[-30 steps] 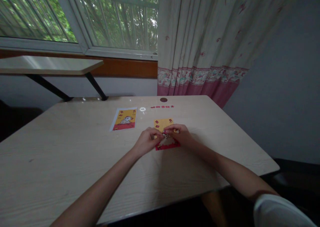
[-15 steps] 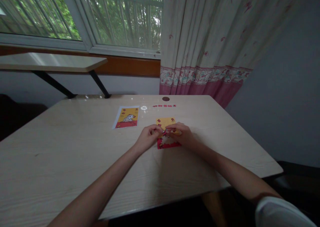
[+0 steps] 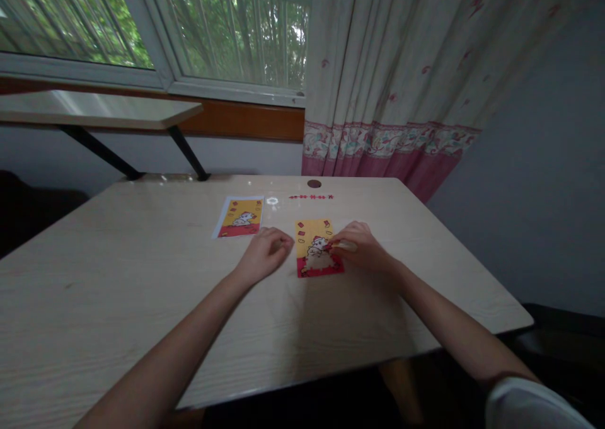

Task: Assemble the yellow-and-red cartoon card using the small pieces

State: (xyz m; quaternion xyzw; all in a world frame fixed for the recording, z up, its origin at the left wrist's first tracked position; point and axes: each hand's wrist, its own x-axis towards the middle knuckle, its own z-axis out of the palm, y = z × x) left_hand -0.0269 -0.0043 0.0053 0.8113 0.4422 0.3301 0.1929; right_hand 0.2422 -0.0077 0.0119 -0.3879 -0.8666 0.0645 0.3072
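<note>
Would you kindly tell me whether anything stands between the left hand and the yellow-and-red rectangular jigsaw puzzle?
Nothing visible does: the left hand is close beside the puzzle, at its left edge; whether they touch is unclear. The right hand is at the opposite edge.

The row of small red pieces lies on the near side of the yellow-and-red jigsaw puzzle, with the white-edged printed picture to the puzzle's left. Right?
No: the head view shows the row of small red pieces on the far side of the yellow-and-red jigsaw puzzle. The white-edged printed picture is indeed to the puzzle's left.
</note>
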